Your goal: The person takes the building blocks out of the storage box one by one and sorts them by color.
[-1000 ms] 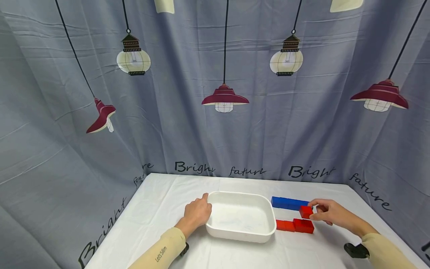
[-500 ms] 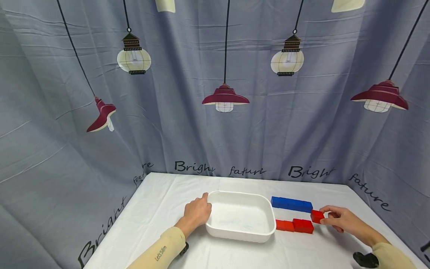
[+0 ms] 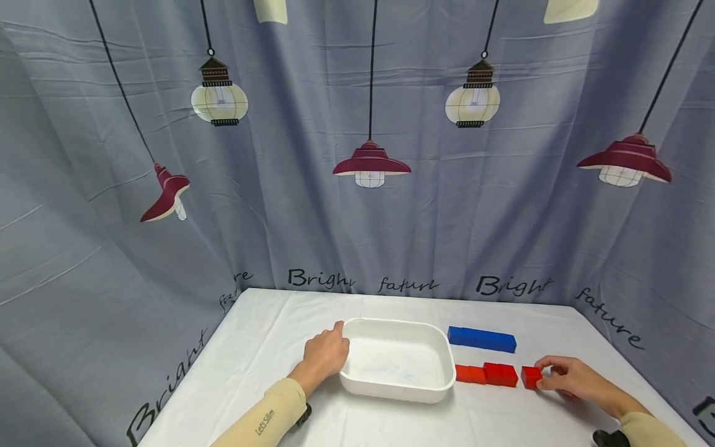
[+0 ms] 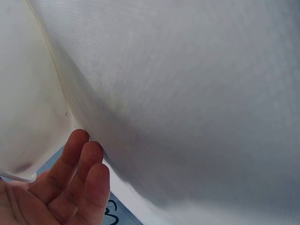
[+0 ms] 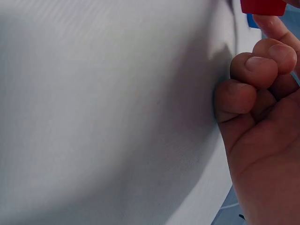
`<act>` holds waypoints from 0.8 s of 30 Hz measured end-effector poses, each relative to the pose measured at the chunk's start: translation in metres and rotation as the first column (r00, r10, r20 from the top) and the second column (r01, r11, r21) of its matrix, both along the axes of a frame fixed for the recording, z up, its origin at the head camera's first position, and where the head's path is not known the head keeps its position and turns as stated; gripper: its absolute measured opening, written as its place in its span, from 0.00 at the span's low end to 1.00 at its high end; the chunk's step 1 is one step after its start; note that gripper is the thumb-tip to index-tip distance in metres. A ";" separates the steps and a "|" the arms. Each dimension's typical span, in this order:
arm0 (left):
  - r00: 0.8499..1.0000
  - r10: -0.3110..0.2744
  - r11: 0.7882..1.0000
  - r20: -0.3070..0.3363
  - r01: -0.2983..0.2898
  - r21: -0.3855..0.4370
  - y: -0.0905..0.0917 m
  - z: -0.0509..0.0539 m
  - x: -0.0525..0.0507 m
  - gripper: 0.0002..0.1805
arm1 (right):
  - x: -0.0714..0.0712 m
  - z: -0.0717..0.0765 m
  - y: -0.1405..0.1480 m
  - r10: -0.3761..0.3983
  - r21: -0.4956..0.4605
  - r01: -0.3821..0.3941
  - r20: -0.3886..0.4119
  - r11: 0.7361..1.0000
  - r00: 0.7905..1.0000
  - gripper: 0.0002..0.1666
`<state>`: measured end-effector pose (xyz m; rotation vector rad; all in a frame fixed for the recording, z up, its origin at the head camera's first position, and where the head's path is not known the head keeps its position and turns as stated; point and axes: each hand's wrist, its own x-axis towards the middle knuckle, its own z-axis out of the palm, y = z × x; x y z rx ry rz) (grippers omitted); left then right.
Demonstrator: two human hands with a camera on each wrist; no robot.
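Note:
In the head view, my left hand (image 3: 325, 352) holds the left side of a white rectangular tray (image 3: 398, 393), one finger lying at its back left corner. Its fingers (image 4: 96, 180) show along the outer wall in the left wrist view; the thumb is hidden. My right hand (image 3: 571, 380) pinches a small red cube (image 3: 530, 377) between thumb and a finger. That cube is just right of a row of red blocks (image 3: 500, 374), with a narrow gap between them. The right wrist view shows only part of the held red cube (image 5: 263, 6), and the other fingers curled.
Behind the red row lies a long bar of blue blocks (image 3: 481, 339), right of the tray's back corner. A white cloth (image 3: 301, 304) covers the table. A grey curtain (image 3: 313, 236) printed with lamps hangs behind it.
My right hand has carried the red cube away from the right end of the blue bar, rightward and then toward me, in line with the red row. The left hand and tray stay put.

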<state>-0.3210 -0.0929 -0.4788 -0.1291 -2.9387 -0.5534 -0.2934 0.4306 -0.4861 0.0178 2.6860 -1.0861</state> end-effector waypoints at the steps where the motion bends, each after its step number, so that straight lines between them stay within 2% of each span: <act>1: 1.000 -0.002 1.000 -0.001 0.002 0.001 0.000 0.000 0.000 0.24 | 0.001 0.000 -0.001 0.001 0.012 -0.001 -0.003 1.000 1.000 0.25; 7: 1.000 0.011 1.000 0.013 -0.011 -0.003 0.001 -0.001 -0.001 0.25 | 0.003 0.000 -0.009 0.024 0.058 -0.022 -0.033 0.998 0.999 0.23; 24: 0.999 0.007 1.000 0.032 -0.007 0.010 0.000 -0.001 -0.002 0.25 | 0.001 -0.001 -0.016 0.054 0.074 -0.051 -0.041 0.996 0.998 0.30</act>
